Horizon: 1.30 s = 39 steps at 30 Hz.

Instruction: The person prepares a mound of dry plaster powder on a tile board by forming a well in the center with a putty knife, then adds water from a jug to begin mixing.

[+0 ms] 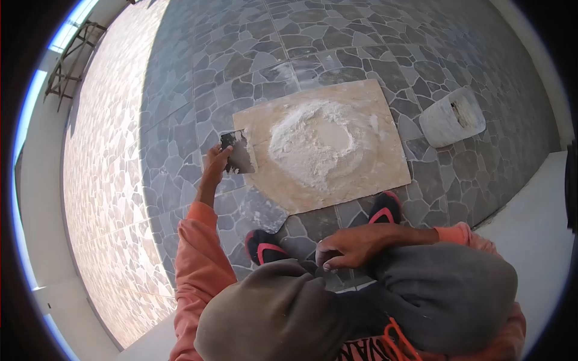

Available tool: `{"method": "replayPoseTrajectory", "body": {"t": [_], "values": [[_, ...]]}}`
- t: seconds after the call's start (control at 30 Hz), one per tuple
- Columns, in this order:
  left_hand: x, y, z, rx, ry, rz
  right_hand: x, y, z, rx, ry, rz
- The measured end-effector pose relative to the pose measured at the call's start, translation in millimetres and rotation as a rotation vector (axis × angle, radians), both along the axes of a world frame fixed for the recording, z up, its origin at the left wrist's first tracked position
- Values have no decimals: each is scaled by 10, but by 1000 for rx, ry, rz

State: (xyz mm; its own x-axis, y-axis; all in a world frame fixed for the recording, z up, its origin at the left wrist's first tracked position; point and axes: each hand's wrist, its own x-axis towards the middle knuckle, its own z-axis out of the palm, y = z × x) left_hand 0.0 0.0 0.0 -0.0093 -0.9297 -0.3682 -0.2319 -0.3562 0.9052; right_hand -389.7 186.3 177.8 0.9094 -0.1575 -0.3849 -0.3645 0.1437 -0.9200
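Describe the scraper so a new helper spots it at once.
Find the tan board, heaped with white powder, on the patterned floor. At the board's left edge, the left hand grips the scraper. Unlike the flat, speckled grey piece lying at the board's near left corner, it is held and has white-smeared edges.

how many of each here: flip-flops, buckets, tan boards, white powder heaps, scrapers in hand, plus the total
Flip-flops: 2
Bucket: 1
Tan board: 1
White powder heap: 1
Held scraper: 1
Total: 6
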Motion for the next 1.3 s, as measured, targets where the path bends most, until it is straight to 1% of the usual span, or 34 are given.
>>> {"method": "replayPoseTrajectory", "body": {"t": [0.07,0.1,0.17,0.2,0.3,0.33,0.4,0.47,0.57,0.6,0.73,0.87,1.03,1.3], "values": [[83,72,-81,75,-69,-34,-32,23,-14,-7,-22,-8],[22,83,-219,71,-33,-23,-22,-2,-13,-9,9,-11],[-135,170,-263,51,-24,4,-13,-3,-10,-25,8,-14],[-312,284,-82,29,41,107,21,0,-2,-23,-3,-13],[-458,502,-140,73,124,133,35,18,40,-3,1,-16],[-587,596,-42,83,143,156,32,14,48,9,17,-15],[-744,745,-25,90,172,222,21,14,50,17,30,-17],[-745,864,-133,84,208,274,20,5,38,5,17,-19],[-930,1093,-84,100,257,299,8,15,15,6,7,-16],[-1009,1154,6,135,247,300,7,18,12,-6,3,-13],[-1281,1343,3,99,322,402,20,20,30,6,12,-6],[-1440,1413,-86,39,369,424,26,9,33,10,7,-2],[-1579,1443,53,-11,394,435,23,-8,42,16,25,31],[-1721,1355,348,-101,400,362,10,-20,49,-2,24,54]]}}
